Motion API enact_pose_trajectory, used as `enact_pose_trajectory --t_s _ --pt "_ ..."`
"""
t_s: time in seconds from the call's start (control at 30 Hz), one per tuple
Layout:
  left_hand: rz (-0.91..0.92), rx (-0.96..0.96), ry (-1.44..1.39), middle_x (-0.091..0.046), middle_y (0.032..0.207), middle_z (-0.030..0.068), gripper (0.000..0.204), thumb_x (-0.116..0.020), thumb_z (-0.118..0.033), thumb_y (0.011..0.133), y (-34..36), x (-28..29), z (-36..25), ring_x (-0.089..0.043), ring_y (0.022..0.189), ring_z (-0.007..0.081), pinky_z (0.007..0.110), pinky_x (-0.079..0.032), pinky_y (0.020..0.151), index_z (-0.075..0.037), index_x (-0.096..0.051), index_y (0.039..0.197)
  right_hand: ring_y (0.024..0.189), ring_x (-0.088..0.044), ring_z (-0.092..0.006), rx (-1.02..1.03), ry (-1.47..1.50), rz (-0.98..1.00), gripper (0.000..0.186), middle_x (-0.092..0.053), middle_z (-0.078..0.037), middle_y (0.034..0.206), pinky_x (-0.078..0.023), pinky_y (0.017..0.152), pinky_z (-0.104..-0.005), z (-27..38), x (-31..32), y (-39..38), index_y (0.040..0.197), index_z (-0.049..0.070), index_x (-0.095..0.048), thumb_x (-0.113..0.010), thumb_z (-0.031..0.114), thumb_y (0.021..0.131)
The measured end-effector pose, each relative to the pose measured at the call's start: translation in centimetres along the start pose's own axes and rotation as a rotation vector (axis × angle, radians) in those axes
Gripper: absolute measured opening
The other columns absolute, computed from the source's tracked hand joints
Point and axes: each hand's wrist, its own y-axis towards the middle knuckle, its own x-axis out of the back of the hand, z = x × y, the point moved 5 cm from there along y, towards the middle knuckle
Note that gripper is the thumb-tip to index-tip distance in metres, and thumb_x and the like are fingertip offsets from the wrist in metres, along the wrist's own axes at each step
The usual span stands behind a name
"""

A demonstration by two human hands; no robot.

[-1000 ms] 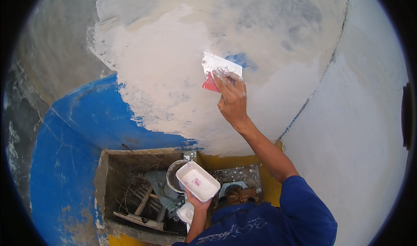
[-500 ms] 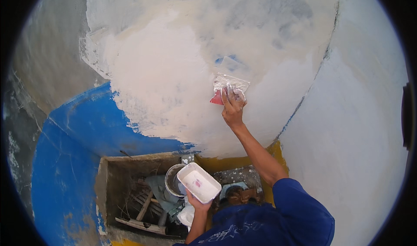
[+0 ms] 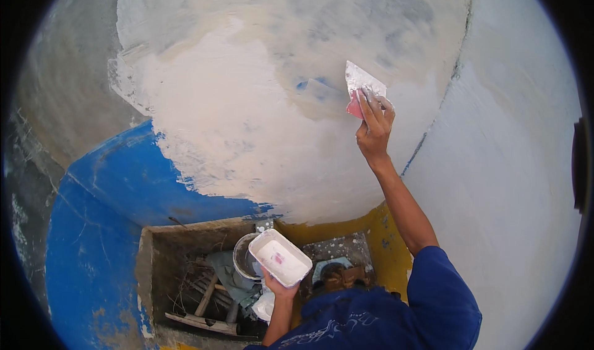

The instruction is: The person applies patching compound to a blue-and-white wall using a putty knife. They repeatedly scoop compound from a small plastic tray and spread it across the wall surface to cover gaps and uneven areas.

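My right hand (image 3: 374,124) is closed on a small red-and-white putty spreader (image 3: 362,81), smeared with white filler and held against the upper right of the filler-coated wall (image 3: 223,102). Left of the spreader is a small blue patch (image 3: 315,84) showing through the filler. Low in the middle, my left hand (image 3: 278,288) grips a white rectangular container (image 3: 280,257) with whitish paste and a pink smear in it, held over a round bucket (image 3: 244,257).
Blue-painted wall (image 3: 93,226) curves round the lower left. A concrete trough (image 3: 145,251) holds sticks, pipes and cloth (image 3: 223,269); beside it are a speckled block (image 3: 334,245) and yellow wall (image 3: 393,263). A pale wall (image 3: 507,183) rises at the right.
Over the last half second my right hand moved up and right with the spreader, after moving down earlier. My left hand and container stayed nearly still.
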Motion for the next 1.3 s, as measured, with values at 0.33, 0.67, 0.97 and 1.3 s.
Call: enact_pose_trajectory --t_s 0.33,0.67,0.97,1.3 --pt "0.051 0.020 0.028 -0.050 0.147 0.0077 0.068 -0.045 -0.061 0.097 -0.1 -1.2 0.7 -0.050 0.133 0.0360 0.061 -0.039 0.110 -0.018 -0.041 0.150 0.114 -0.054 -0.0306 -0.005 0.219 0.235 0.066 -0.067 -0.007 0.127 -0.041 0.097 -0.0412 5.0 -1.1 -9.7 0.126 0.010 -0.069 -0.053 -0.014 0.067" --pt "0.012 0.021 -0.002 -0.052 0.144 0.0088 0.066 -0.043 -0.061 0.098 0.0 -0.2 0.7 -0.053 0.130 0.0355 0.059 -0.043 0.107 -0.017 -0.042 0.148 0.118 -0.050 -0.0312 -0.048 0.140 0.212 0.071 -0.060 -0.008 0.129 -0.037 0.102 -0.0433 6.9 -4.6 -6.9 0.131 0.011 -0.066 -0.054 -0.014 0.066" --pt "0.003 -0.010 0.011 -0.052 0.144 0.0070 0.067 -0.042 -0.062 0.098 -0.1 1.3 -0.3 -0.053 0.131 0.0348 0.059 -0.041 0.108 -0.018 -0.042 0.149 0.119 -0.046 -0.0313 -0.083 0.037 -0.013 0.064 -0.056 -0.008 0.127 -0.033 0.100 -0.0440 5.5 -5.9 -6.5 0.127 0.012 -0.069 -0.059 -0.009 0.068" --pt "0.016 -0.049 0.025 -0.052 0.144 0.0064 0.065 -0.042 -0.059 0.100 -0.2 0.8 -1.0 -0.051 0.132 0.0334 0.058 -0.040 0.110 -0.017 -0.041 0.149 0.115 -0.051 -0.0303 -0.091 0.164 0.186 0.063 -0.060 -0.008 0.124 -0.036 0.099 -0.0439 6.7 -2.9 -12.3 0.126 0.014 -0.070 -0.057 -0.009 0.068"
